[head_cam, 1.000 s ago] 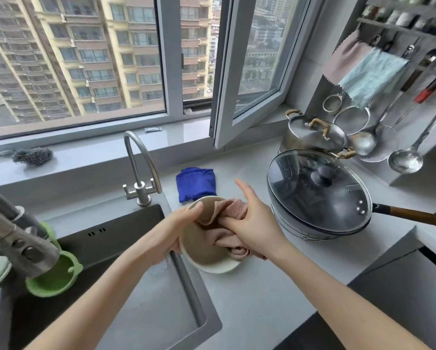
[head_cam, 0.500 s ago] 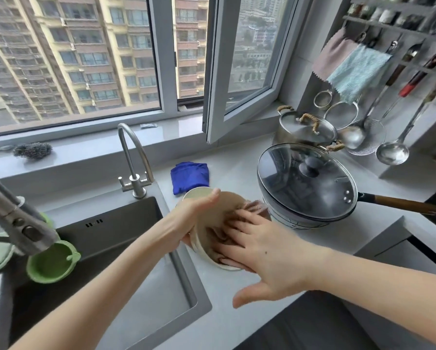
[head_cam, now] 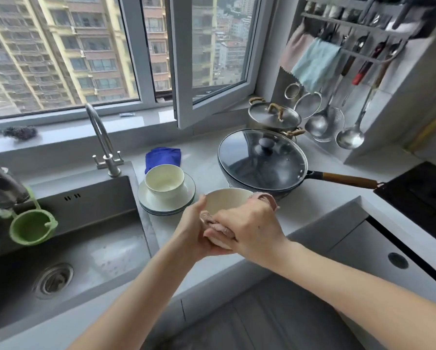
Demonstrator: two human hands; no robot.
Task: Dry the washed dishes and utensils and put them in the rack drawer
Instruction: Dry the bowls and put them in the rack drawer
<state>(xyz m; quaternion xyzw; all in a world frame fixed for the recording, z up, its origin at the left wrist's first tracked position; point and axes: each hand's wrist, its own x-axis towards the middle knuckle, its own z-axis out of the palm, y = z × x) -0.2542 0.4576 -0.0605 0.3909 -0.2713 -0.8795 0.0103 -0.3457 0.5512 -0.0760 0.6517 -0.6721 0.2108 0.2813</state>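
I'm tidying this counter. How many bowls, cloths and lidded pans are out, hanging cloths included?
Bowls: 2, the held bowl and the second bowl on the plates.
Cloths: 4, the pink cloth on the held bowl, the blue cloth, the hanging pinkish cloth, the hanging light blue cloth.
Lidded pans: 2, the wok and the steel pot.
Total: 8.

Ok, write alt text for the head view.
A left hand holds a cream ceramic bowl; the right hand presses a pink cloth against it, over a grey counter. Behind: a second cream bowl on stacked plates, a steel sink, a glass-lidded wok.
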